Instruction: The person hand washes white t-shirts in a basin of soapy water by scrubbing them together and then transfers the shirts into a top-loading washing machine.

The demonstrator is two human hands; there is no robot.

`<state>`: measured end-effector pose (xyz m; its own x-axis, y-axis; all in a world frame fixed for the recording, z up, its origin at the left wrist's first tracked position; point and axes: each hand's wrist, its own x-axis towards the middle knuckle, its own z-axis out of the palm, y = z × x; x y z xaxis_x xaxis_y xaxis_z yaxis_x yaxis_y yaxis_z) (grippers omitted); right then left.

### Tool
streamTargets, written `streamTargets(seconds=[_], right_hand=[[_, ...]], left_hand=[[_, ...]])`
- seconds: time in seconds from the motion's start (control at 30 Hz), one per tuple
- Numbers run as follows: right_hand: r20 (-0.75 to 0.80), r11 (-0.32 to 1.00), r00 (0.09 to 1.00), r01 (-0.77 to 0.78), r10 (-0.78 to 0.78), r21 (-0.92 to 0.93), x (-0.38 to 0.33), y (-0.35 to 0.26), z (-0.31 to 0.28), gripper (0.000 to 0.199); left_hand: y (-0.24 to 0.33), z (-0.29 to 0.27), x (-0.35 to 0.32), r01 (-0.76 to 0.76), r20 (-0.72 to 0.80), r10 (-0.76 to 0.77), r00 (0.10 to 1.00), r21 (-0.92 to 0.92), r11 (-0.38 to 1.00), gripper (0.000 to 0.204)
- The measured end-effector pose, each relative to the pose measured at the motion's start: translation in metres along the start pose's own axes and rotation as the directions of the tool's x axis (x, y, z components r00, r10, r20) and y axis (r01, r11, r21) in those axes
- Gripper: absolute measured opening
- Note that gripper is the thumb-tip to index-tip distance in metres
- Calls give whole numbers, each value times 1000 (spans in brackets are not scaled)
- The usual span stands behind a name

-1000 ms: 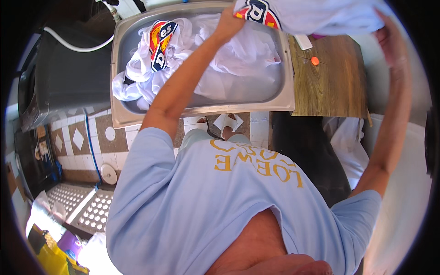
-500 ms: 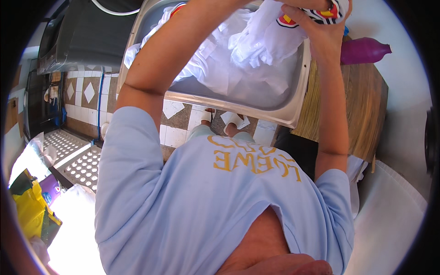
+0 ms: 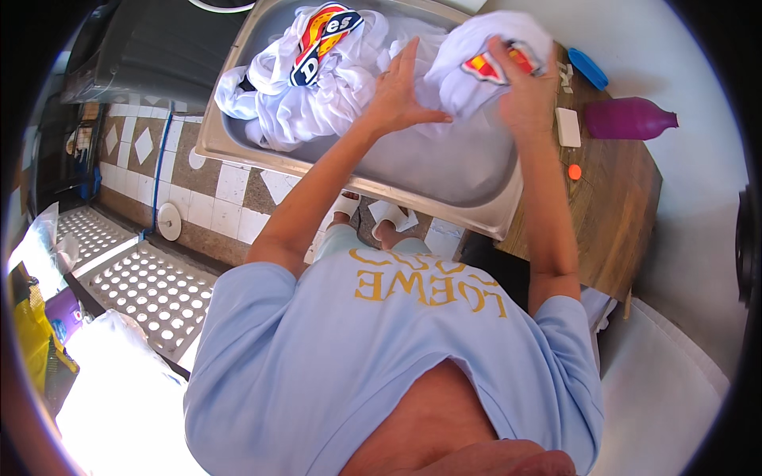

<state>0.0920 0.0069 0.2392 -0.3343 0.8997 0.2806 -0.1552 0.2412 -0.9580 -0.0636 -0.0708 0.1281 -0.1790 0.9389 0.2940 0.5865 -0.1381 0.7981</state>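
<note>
A metal basin (image 3: 468, 213) of cloudy water lies in front of me, with wet white fabric in it. My right hand (image 3: 528, 99) grips a bunched white garment (image 3: 496, 36) at the basin's right side, its thumb beside a red and yellow print. Over the middle of the basin, my left hand (image 3: 399, 99) is open, fingers and thumb spread, facing that bunch. Whether its fingertips touch any fabric I cannot tell. To its left, another heap of white fabric (image 3: 317, 111) with a colourful printed patch rests in the basin.
On the wooden counter (image 3: 611, 206) at right are a purple bottle (image 3: 631, 119), a white block (image 3: 567, 127), a small orange cap (image 3: 574, 172) and a blue object (image 3: 587, 68). A dark appliance (image 3: 167, 55) stands left of the basin, above perforated panels (image 3: 151, 293).
My left hand has come back from the far right and opened over the basin. My right hand has lowered toward me with the garment. More of the left heap and the counter now shows.
</note>
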Motion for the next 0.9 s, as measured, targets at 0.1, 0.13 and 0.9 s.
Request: streamTargets(seconds=[0.1, 0.13, 0.9], right_hand=[[-118, 970, 993, 60, -33, 234, 12, -49, -10, 42], [-163, 947, 986, 85, -36, 310, 12, -57, -14, 40], [-145, 649, 935, -108, 324, 753, -16, 84, -29, 67]], left_hand=[[28, 14, 18, -66, -132, 43, 990, -175, 982, 106], [41, 12, 27, -82, -171, 33, 985, -287, 954, 101], [-1, -17, -28, 304, 354, -79, 932, -642, 704, 94]])
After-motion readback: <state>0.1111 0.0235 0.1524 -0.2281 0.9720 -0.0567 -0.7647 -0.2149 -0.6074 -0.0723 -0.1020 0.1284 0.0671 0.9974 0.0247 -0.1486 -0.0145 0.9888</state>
